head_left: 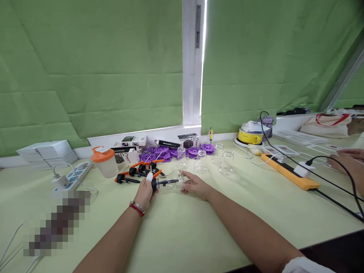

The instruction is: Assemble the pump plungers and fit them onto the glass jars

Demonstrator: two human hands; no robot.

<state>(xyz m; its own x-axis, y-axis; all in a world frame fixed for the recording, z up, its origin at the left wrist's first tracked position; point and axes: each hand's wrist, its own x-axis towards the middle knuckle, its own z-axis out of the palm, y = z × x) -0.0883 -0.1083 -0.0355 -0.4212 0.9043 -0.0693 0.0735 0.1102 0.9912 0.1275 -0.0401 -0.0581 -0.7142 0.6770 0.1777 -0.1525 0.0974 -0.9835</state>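
left hand [146,191]: grip pinched round the black dropper cap [155,184], thumb with a white wrap on top, red bracelet at the wrist
right hand [196,185]: fingers curled round the far end of the little clear glass bottle [173,183], so its grip is closed on that
bottle: lying sideways just above the pale green surface [182,231], right between both hands, dropper tube visible inside
behind it: pile of black and orange droppers [136,171], purple plastic discs [162,153], a few empty glass bottles [200,161] standing upright
left side: orange-lidded shaker cup [104,162], white power strip [72,178]
right side: orange power strip [290,172], yellow container [250,135], someone else's hand [345,157] at the edge
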